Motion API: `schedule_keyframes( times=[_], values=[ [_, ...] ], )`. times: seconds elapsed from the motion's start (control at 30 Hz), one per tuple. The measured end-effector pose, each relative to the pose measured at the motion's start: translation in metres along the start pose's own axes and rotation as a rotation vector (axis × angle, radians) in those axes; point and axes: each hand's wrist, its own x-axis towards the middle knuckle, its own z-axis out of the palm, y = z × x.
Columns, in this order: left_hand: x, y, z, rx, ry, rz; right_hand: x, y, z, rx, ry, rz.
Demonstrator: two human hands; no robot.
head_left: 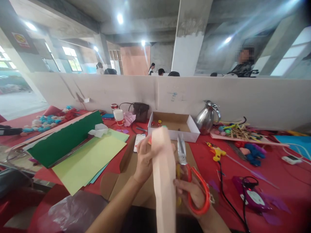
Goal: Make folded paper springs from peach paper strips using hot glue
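The left hand (143,161) grips the pale pink strip (164,174) — long axis pointing away, far end just past the fingers — while the right hand (194,191), clasping scissors (206,197), seemingly touches the strip's edge

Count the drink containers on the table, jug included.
3: a steel jug right of the white box, a paper cup left of the dark bag, and a red can just behind the cup. More may be hidden.
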Motion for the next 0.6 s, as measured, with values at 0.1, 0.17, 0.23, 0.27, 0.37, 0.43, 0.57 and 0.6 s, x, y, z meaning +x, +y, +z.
schedule_keyframes(
  times=[0.1,0.17,0.23,0.27,0.37,0.43,0.57,0.6],
  values=[
    [-0.013,0.003,0.004,-0.407,0.000,-0.531,0.009,-0.006,-0.006,-0.087,-0.015,-0.126],
    [-0.022,0.008,0.003,-0.761,-0.236,-0.852,0.013,-0.011,-0.009,-0.164,-0.042,-0.130],
    [-0.030,0.015,-0.001,-0.993,-0.471,-1.007,0.015,-0.014,-0.009,-0.252,-0.053,-0.096],
    [-0.032,0.019,-0.004,-1.027,-0.531,-1.021,0.016,-0.016,-0.009,-0.293,-0.046,-0.084],
    [-0.033,0.031,-0.013,-0.915,-0.496,-0.966,0.018,-0.021,-0.005,-0.335,-0.010,-0.131],
    [-0.032,0.036,-0.016,-0.799,-0.441,-0.930,0.019,-0.020,-0.005,-0.315,-0.013,-0.172],
    [-0.039,0.035,-0.015,-0.689,-0.274,-0.868,0.025,-0.009,-0.010,-0.391,0.100,-0.161],
    [-0.042,0.035,-0.014,-0.685,-0.230,-0.861,0.027,-0.006,-0.012,-0.435,0.155,-0.188]
  ],
)
